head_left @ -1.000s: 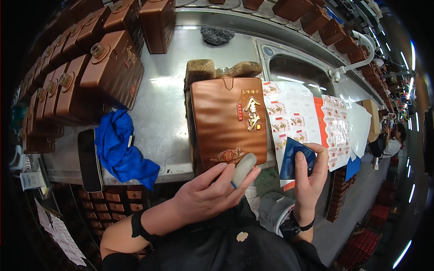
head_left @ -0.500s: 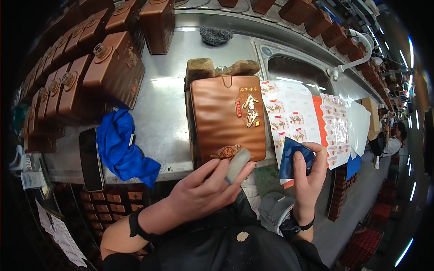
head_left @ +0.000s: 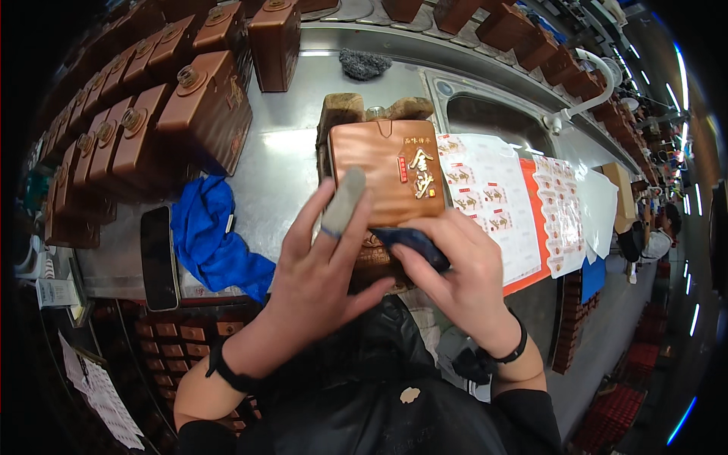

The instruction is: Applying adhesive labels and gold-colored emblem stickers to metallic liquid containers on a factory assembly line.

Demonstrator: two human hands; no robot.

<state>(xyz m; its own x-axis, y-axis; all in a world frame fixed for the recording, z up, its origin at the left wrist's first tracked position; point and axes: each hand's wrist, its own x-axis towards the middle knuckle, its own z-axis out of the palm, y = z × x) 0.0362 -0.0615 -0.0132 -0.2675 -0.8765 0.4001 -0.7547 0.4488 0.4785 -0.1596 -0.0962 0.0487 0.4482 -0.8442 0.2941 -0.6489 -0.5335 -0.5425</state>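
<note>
A flat brown bottle (head_left: 378, 182) with gold lettering lies on its back in front of me, its clear neck (head_left: 375, 113) set in the notch of a worn wooden block (head_left: 410, 110). My left hand (head_left: 302, 284) is spread over its lower left side, with a grey finger cot (head_left: 346, 199) on one finger. In my right hand (head_left: 472, 265) I grip a dark blue flat scraper (head_left: 413, 244) between thumb and fingers. The scraper lies against the lower part of the bottle's face and partly hides the round emblem there.
White sticker sheets (head_left: 523, 246) lie right of the bottle, beside a sink (head_left: 493, 121) and a curved tap (head_left: 584, 114). To the left are a blue cloth (head_left: 203, 227), a phone (head_left: 160, 262) and rows of standing brown bottles (head_left: 201, 114). A dark scouring pad (head_left: 364, 64) rests behind.
My right hand has moved left with the scraper, from beside the bottle onto its lower face. My left hand has moved up and left, its fingers spreading over the bottle.
</note>
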